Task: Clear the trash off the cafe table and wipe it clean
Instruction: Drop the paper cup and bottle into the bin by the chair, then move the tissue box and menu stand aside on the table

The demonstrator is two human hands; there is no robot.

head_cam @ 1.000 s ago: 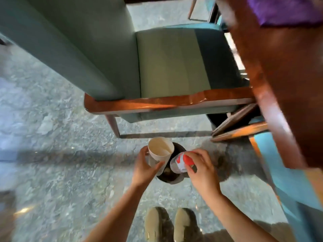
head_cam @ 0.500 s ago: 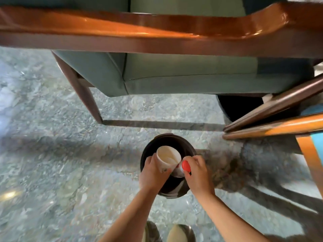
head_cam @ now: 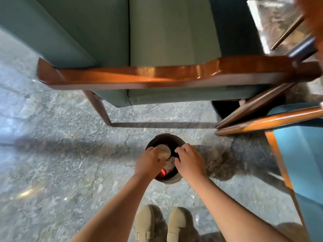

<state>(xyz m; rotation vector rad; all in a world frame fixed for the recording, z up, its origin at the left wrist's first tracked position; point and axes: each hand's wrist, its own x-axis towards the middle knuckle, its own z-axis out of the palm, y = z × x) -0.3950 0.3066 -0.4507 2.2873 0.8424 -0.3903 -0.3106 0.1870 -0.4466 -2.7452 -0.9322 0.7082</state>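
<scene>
A small dark round trash bin (head_cam: 167, 180) stands on the stone floor right in front of my feet. My left hand (head_cam: 148, 162) reaches into it from the left, fingers still curled around a cream paper cup (head_cam: 164, 151) whose open mouth faces up inside the bin. A white bottle with a red cap and label (head_cam: 168, 167) lies inside the bin between my hands, touched by neither. My right hand (head_cam: 189, 162) hovers over the bin's right rim with fingers spread and nothing in it.
A green upholstered armchair with a glossy wooden frame (head_cam: 148, 74) stands just beyond the bin, one leg (head_cam: 97, 109) to its left. Wooden slats (head_cam: 262, 119) and a blue seat (head_cam: 300, 154) crowd the right. Grey stone floor (head_cam: 52, 154) lies on the left.
Both hands went down into the bin. My right hand let go of the bottle, which now lies in the bin. The cup sits lower, inside the rim.
</scene>
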